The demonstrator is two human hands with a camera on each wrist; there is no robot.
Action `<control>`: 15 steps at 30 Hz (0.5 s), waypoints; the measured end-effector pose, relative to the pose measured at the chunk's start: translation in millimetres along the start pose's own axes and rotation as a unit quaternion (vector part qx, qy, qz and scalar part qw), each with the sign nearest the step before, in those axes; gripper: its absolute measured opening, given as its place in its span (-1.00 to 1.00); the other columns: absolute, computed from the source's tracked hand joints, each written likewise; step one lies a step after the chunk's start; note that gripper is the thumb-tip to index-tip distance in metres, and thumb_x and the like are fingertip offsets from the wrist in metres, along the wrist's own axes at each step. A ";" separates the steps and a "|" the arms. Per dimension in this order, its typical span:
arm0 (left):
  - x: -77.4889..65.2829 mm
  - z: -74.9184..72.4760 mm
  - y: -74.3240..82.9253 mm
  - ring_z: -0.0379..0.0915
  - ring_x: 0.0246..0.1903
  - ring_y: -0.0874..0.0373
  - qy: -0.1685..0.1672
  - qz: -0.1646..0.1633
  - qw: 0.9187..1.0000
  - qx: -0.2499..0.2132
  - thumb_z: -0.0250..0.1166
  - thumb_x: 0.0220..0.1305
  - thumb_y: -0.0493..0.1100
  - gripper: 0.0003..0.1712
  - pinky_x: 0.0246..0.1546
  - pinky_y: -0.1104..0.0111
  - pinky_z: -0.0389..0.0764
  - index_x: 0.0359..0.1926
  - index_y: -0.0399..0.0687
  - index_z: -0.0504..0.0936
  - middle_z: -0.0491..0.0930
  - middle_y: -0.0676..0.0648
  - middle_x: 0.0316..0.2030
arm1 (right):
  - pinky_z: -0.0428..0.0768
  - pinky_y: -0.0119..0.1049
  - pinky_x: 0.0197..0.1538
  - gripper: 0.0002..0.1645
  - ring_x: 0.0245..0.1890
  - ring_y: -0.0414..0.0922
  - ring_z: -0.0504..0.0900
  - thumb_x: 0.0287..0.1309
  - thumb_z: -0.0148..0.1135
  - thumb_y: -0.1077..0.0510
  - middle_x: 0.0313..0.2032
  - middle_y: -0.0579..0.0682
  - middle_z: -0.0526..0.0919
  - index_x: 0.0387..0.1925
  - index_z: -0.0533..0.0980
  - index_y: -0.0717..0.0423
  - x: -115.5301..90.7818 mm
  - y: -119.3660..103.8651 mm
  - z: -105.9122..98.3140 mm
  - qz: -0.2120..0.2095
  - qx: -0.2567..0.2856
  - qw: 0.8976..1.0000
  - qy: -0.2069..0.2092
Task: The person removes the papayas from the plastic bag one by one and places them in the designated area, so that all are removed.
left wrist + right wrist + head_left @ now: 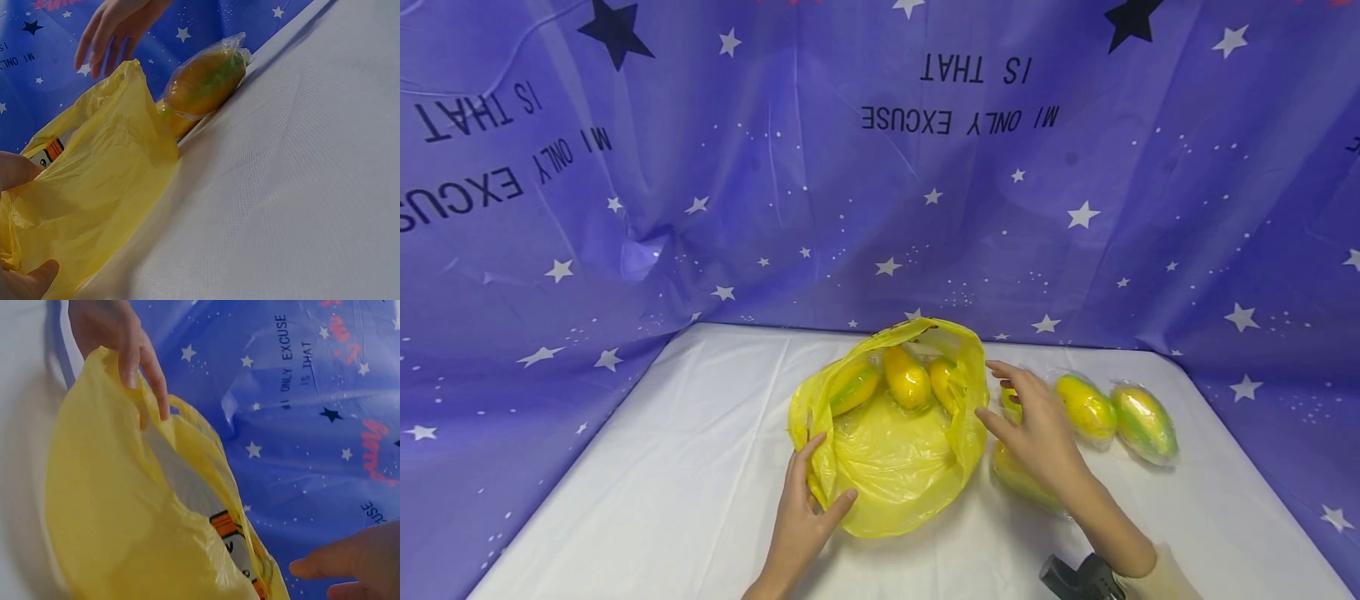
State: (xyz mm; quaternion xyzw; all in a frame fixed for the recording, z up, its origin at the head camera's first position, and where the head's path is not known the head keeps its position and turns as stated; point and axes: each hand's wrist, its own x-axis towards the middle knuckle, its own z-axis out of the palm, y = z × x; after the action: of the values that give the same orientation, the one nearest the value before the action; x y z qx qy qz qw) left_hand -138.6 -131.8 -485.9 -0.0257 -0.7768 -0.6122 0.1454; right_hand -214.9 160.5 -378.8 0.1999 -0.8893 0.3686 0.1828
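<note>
A yellow plastic bag (898, 500) stands on the white-covered table with its mouth open toward me. Inside it lie three yellow-green mangoes (907, 382), which look wrapped in clear film. My left hand (800, 518) grips the near left part of the rim, the thumb on the inner side and the fingers outside; the right wrist view shows that hand (115, 334) at the rim too. My right hand (1037, 429) is just right of the bag, fingers extended and apart, holding nothing. Beneath it, a wrapped mango (1018, 479) is partly hidden.
Right of the right hand, two wrapped mangoes (1144, 422) lie side by side on the table (685, 467). Another yellow piece (1011, 404) shows partly behind the right hand's fingers. A purple star-printed cloth (820, 208) hangs along the back and sides.
</note>
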 end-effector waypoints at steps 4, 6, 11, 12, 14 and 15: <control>-0.2 -0.1 -0.1 0.10 0.33 -0.11 0.001 0.001 1.000 -0.001 0.49 0.05 -0.22 -0.06 0.21 -0.07 0.31 0.39 0.17 0.19 0.13 -0.05 0.34 | 0.57 0.04 0.02 -0.29 0.05 0.09 0.50 0.05 0.43 0.24 0.12 0.13 0.49 0.25 0.38 0.15 11.1 -6.6 8.2 -0.005 0.015 1.000 -0.011; -0.1 0.1 -0.1 0.07 0.34 -0.11 0.001 0.003 1.000 0.000 0.49 0.05 -0.23 -0.06 0.22 -0.09 0.29 0.39 0.17 0.19 0.13 -0.05 0.35 | 0.55 0.04 0.03 -0.30 0.05 0.10 0.51 0.05 0.43 0.23 0.12 0.13 0.49 0.24 0.39 0.16 16.4 -10.4 12.1 -0.008 0.019 1.000 -0.018; -0.5 0.4 1.2 0.08 0.34 -0.10 -0.001 0.004 1.000 -0.002 0.49 0.05 -0.24 -0.06 0.23 -0.05 0.29 0.39 0.17 0.20 0.13 -0.05 0.35 | 0.52 0.06 0.03 -0.29 0.03 0.12 0.51 0.02 0.45 0.22 0.10 0.15 0.51 0.23 0.41 0.19 29.7 -20.2 22.3 -0.027 0.018 0.999 -0.018; -0.6 0.3 1.4 0.10 0.33 -0.09 -0.001 0.003 1.000 -0.002 0.49 0.05 -0.24 -0.06 0.23 -0.03 0.30 0.39 0.17 0.20 0.14 -0.04 0.34 | 0.53 0.05 0.04 -0.29 0.02 0.12 0.51 0.01 0.45 0.23 0.10 0.16 0.51 0.23 0.41 0.19 32.7 -21.6 24.5 -0.029 0.021 0.999 -0.020; -0.9 0.2 1.8 0.10 0.33 -0.08 0.001 0.004 1.000 -0.001 0.49 0.04 -0.24 -0.06 0.23 -0.01 0.30 0.39 0.17 0.20 0.15 -0.04 0.34 | 0.54 0.03 0.05 -0.31 0.03 0.11 0.51 0.01 0.45 0.24 0.11 0.16 0.50 0.21 0.42 0.21 39.1 -23.2 29.9 -0.029 0.020 0.999 -0.031; -1.0 0.2 1.8 0.11 0.32 -0.07 0.001 0.004 1.000 -0.001 0.49 0.04 -0.25 -0.06 0.23 0.00 0.30 0.39 0.17 0.20 0.15 -0.04 0.34 | 0.56 0.01 0.04 -0.32 0.01 0.10 0.52 0.02 0.44 0.23 0.12 0.15 0.50 0.20 0.43 0.20 42.0 -23.3 33.0 -0.025 0.016 0.999 -0.040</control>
State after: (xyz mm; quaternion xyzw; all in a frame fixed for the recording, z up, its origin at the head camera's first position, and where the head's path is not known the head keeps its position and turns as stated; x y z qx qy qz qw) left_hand -137.3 -131.1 -484.5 -0.0282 -0.7761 -0.6122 0.1487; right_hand -245.2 112.1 -367.2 0.2394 -0.8846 0.3699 0.1529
